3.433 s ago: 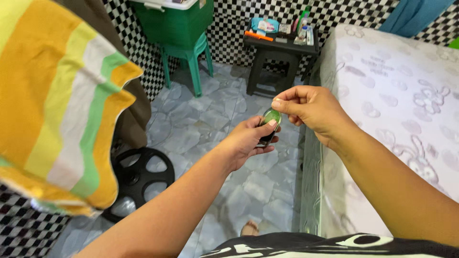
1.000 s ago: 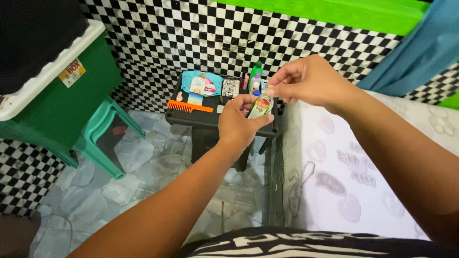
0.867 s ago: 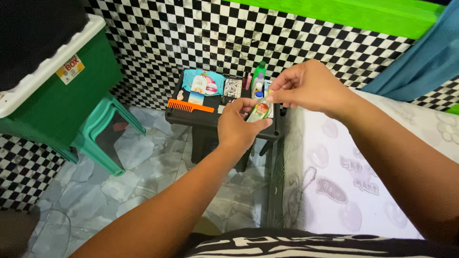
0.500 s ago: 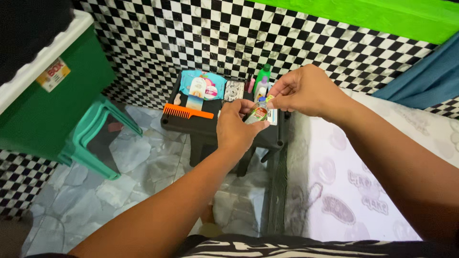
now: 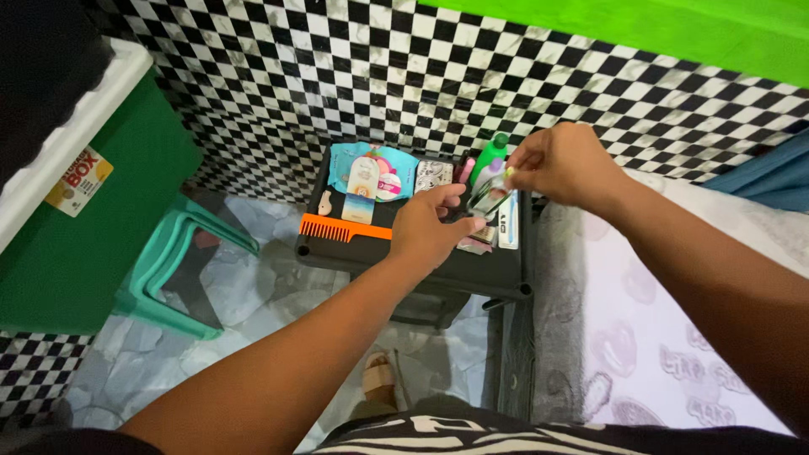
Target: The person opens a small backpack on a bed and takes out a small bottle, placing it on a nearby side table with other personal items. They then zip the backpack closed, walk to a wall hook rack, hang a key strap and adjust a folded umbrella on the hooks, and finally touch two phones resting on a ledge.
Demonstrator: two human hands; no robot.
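Observation:
My left hand (image 5: 430, 226) grips a small clear bottle (image 5: 485, 195) with a green and red label, held just above the black stool (image 5: 421, 270). My right hand (image 5: 563, 165) pinches the bottle's top end with thumb and forefinger. Both hands hover over the right half of the stool top, near a green bottle (image 5: 490, 153) and a flat white tube (image 5: 508, 226). An orange comb (image 5: 344, 228) and a blue wipes pack (image 5: 371, 172) lie on the left of the stool top.
A green storage box with a white lid (image 5: 76, 194) sits on a teal plastic stool (image 5: 173, 270) at left. A white patterned mattress (image 5: 666, 337) runs along the right. A checkered tiled wall (image 5: 379, 76) stands behind. My sandalled foot (image 5: 377, 381) rests on the marble floor.
I have moved closer to the black stool and look down on it more steeply. Both hands carried the small bottle forward and lower, over the stool top.

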